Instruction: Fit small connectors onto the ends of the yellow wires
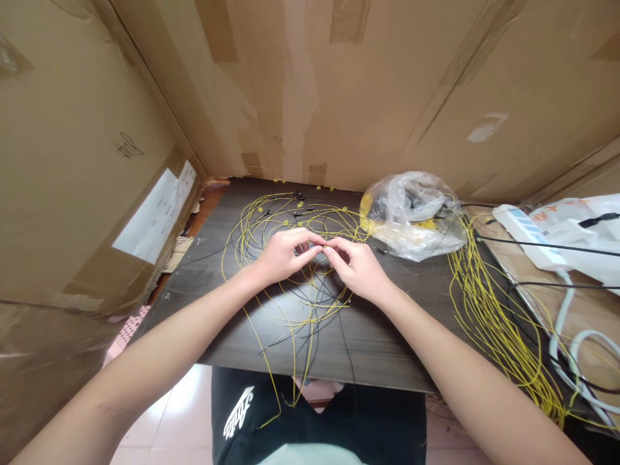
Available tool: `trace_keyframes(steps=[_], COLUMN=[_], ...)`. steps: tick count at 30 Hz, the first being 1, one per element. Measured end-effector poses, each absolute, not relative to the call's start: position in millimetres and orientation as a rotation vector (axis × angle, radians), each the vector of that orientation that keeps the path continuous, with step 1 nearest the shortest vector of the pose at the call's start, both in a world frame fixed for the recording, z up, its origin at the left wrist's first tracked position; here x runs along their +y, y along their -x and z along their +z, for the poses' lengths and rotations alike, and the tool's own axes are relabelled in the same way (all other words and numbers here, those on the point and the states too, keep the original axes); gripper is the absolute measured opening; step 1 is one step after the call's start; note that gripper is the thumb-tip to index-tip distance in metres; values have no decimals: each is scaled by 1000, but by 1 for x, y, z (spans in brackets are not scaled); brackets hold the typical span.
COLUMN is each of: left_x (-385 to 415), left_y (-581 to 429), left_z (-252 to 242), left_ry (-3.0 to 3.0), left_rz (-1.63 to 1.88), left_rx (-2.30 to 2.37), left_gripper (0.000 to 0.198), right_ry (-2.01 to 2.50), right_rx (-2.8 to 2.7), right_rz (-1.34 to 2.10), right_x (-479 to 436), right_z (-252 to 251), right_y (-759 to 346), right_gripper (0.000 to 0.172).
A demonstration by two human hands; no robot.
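Note:
Both hands meet fingertip to fingertip above the middle of the dark table. My left hand [289, 253] is closed in a pinch, and so is my right hand [356, 266]; what lies between the fingertips is too small to make out. Beneath and around them spread loose loops of thin yellow wire [232, 248] mixed with black wires. Some yellow ends hang over the table's front edge. Small black connectors [305, 212] and little yellow pieces [286, 223] lie just beyond the hands.
A clear plastic bag [416, 219] with black and yellow contents sits right of the hands. A long bundle of yellow wires [489, 323] drapes along the table's right side. Farther right are a white power strip [530, 239] and cables. Cardboard walls [310, 97] enclose the table [387, 342].

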State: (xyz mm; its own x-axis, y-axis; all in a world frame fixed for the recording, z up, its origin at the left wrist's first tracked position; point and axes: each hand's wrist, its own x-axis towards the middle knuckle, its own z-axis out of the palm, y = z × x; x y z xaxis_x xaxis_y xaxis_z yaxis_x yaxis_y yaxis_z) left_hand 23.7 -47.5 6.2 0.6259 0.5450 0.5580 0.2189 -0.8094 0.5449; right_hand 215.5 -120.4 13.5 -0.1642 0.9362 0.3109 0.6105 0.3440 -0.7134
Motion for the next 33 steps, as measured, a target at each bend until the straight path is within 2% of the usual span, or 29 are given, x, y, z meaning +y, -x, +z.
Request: trace_keyframes(steps=[8,19,33], left_x=[-47,-49,-57], left_y=[-22,-25,-30], left_z=[6,6,9], left_ry=[-2421,-2355,-2254], left_rz=[1019,978,961], left_rx=[628,717,833], left_gripper=[13,12,12], right_ry=[1362,1463,1460], right_rx=[-1865,-2006,-2054], right_rz=[565,124,-91], right_x=[-121,-118,-120], right_z=[14,2,2], right_y=[-215,-219,-218], right_gripper=[19,22,28])
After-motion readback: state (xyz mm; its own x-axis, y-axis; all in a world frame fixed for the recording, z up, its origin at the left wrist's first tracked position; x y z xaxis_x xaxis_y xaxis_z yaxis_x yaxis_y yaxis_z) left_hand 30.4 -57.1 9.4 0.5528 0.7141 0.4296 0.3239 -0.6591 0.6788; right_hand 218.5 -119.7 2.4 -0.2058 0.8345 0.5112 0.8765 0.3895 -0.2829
